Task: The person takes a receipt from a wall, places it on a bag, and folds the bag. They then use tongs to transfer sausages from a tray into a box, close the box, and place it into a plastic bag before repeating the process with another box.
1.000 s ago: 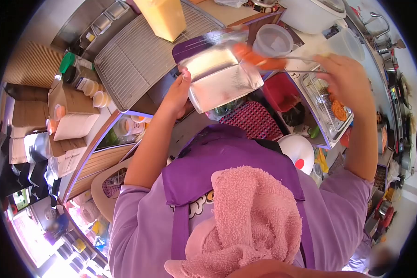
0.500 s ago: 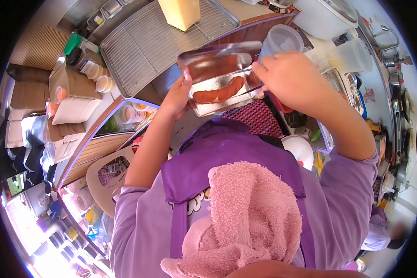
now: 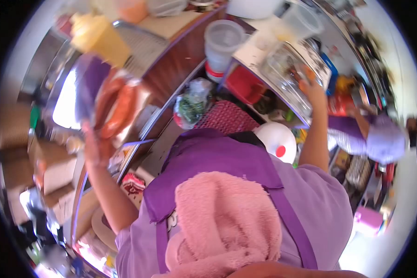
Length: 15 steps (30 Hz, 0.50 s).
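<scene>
My left hand (image 3: 96, 147), blurred by motion, grips a shiny metal pan (image 3: 89, 81) out to the left. A reddish-brown curved sausage (image 3: 123, 113) lies in it, its reflection showing on the pan's wall. Over on the right, my right hand (image 3: 314, 88) reaches to a clear rectangular tray (image 3: 275, 69). Small orange and dark bits show near its fingers. Those fingers are too smeared to make out, and I cannot see whether the tongs are still in them.
A yellow block-shaped container (image 3: 99, 39) stands beside a wire rack (image 3: 148, 46) at upper left. Clear lidded tubs (image 3: 223, 39), a red bin (image 3: 245, 85) and a bag of greens (image 3: 192, 104) fill the middle. Another person (image 3: 384, 136) is at the right. Cardboard boxes (image 3: 53, 169) are stacked left.
My left hand has carried the pan and sausage leftward and tilted it. My right hand has left the pan and moved right to the tray. The view has turned.
</scene>
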{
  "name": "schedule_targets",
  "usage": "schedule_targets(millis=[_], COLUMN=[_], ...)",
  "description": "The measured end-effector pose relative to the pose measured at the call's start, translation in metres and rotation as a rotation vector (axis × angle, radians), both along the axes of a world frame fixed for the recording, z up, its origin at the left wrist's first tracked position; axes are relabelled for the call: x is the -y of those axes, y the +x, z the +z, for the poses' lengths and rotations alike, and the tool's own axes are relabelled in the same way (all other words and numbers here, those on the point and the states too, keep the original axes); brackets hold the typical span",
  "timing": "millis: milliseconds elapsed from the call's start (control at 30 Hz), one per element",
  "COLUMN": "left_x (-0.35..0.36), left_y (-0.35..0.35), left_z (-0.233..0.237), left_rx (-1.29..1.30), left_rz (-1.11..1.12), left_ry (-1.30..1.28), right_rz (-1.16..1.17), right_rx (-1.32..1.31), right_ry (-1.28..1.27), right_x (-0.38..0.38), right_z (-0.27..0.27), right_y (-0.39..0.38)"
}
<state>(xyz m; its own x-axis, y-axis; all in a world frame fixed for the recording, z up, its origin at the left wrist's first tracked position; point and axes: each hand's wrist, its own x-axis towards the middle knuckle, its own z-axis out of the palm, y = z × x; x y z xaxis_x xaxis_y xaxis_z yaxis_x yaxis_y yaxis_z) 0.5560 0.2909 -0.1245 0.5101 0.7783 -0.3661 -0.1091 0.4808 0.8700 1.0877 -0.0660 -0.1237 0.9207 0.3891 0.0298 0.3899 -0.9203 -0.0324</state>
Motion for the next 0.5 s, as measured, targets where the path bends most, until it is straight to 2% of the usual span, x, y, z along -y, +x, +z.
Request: schedule_targets(millis=[33, 100, 133, 167, 233, 333, 367, 433, 500], left_x=[-0.002, -0.012, -0.016, -0.022, -0.040, -0.059, -0.069, -0.083, -0.071], left_y=[-0.001, -0.008, -0.007, -0.008, -0.021, -0.024, -0.026, -0.030, -0.013], left_z=[0.017, 0.028, 0.033, 0.031, 0.024, 0.015, 0.013, 0.008, 0.030], left_rx=[0.002, 0.027, -0.076, -0.086, -0.194, -0.244, -0.283, -0.234, -0.205], left_rz=[0.015, 0.057, 0.191, 0.230, 0.155, 0.256, 0.290, 0.176, 0.264], left_ry=[0.038, -0.022, -0.034, -0.028, 0.030, 0.042, 0.014, -0.036, -0.034], right_rz=[0.029, -0.065, -0.119, -0.134, -0.069, 0.009, -0.020, -0.063, 0.020], right_rx=[-0.061, -0.050, -0.049, -0.047, -0.049, -0.025, -0.091, -0.005, 0.000], right_ry=[0.160, 0.112, 0.063, 0.052, 0.024, 0.005, -0.067, -0.214, -0.194], right_x=[0.008, 0.006, -0.001, -0.002, 0.000, 0.003, 0.000, -0.014, -0.048], right_z=[-0.025, -0.033, -0.037, -0.043, -0.052, -0.082, -0.082, -0.067, -0.026], right_y=[0.004, -0.011, -0.020, -0.021, -0.017, 0.005, 0.007, -0.010, -0.041])
